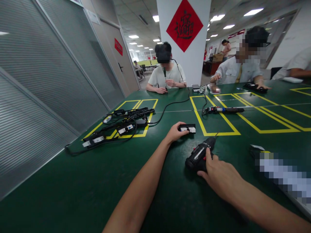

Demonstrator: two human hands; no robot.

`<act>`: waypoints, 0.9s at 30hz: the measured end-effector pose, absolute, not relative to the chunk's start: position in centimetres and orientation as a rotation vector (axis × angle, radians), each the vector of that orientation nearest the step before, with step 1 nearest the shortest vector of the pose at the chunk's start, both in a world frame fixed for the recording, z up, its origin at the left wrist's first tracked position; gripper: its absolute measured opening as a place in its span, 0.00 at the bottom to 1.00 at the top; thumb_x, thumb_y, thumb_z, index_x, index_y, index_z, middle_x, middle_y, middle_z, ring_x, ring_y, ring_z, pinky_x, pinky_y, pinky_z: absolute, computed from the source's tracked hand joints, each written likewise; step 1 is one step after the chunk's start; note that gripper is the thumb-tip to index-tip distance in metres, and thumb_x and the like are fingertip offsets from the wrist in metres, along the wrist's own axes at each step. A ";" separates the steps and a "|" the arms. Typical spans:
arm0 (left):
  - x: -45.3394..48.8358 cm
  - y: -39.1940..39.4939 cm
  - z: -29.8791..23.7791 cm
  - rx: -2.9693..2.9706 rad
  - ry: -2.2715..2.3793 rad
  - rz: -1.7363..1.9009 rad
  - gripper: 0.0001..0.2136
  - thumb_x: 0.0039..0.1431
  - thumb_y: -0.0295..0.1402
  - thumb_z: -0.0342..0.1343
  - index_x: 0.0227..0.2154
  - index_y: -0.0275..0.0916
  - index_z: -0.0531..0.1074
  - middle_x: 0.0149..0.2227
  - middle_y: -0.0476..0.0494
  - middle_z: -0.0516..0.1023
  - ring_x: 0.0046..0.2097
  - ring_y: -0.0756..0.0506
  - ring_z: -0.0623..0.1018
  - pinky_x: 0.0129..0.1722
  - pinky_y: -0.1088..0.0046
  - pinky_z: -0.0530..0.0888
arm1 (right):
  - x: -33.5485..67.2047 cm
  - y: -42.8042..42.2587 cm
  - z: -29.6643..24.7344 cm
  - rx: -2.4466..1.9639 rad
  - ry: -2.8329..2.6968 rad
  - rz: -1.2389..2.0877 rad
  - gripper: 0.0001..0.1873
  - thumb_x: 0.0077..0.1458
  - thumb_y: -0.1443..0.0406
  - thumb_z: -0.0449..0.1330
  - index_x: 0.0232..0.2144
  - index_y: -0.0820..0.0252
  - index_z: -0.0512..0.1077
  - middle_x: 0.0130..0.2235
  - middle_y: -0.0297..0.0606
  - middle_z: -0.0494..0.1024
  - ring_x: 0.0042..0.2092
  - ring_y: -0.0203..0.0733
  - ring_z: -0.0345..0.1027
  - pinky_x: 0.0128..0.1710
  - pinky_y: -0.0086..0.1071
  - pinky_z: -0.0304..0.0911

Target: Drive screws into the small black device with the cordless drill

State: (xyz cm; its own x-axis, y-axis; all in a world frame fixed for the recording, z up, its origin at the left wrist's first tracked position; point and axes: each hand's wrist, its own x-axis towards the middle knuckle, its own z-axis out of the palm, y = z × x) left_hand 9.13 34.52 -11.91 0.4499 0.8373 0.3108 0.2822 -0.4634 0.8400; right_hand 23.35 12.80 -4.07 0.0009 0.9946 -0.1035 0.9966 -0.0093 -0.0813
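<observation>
My left hand point(177, 132) is closed on a small black box point(190, 127) with white labels, thumb on its near side and fingers at its left end. Beside it, nearer to me, is a black cordless drill point(198, 155), its bit pointing away from me and slightly right. My right hand point(220, 173) grips the drill, with the index finger stretched along its body near the red switch and the thumb lower down. The handle is mostly hidden under my hand. Whether the drill lies on the green table point(136, 168) or is slightly lifted, I cannot tell.
Black cables and adapters with white labels point(126, 124) lie inside yellow tape at left. A pen-shaped electric screwdriver point(223, 110) lies farther off. A blurred-out object point(282, 174) is at right. Across the table, one person point(167, 72) holds a screwdriver; another point(239, 69) sits right.
</observation>
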 end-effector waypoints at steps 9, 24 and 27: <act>9.3 34.3 -11.3 1.985 0.845 0.931 0.29 0.45 0.40 0.61 0.51 0.37 0.64 0.49 0.39 0.70 0.48 0.45 0.72 0.49 0.68 0.68 | 24.5 24.4 -2.9 2.349 2.557 0.112 0.18 0.60 0.62 0.52 0.51 0.62 0.64 0.49 0.45 0.70 0.47 0.48 0.66 0.44 0.45 0.62; 9.4 32.0 -10.2 2.866 0.968 0.846 0.17 0.54 0.33 0.54 0.48 0.39 0.66 0.47 0.39 0.68 0.51 0.42 0.66 0.52 0.60 0.65 | 24.9 27.5 -7.6 2.435 2.617 0.064 0.15 0.59 0.63 0.55 0.48 0.60 0.67 0.49 0.42 0.70 0.45 0.44 0.68 0.42 0.43 0.65; 9.5 32.0 -10.3 2.909 0.969 0.821 0.16 0.54 0.32 0.53 0.47 0.38 0.65 0.46 0.39 0.69 0.50 0.42 0.67 0.50 0.60 0.66 | 25.0 27.5 -7.7 2.438 2.617 0.024 0.15 0.59 0.63 0.55 0.48 0.61 0.66 0.49 0.42 0.70 0.44 0.44 0.68 0.42 0.43 0.66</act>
State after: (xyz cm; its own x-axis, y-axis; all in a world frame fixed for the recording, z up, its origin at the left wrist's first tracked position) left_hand 9.50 31.98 -10.26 0.6800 0.5509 0.4838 0.5678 -0.8132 0.1280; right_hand 24.99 27.48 -7.69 -0.0208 0.9481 0.3174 0.9538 0.1139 -0.2779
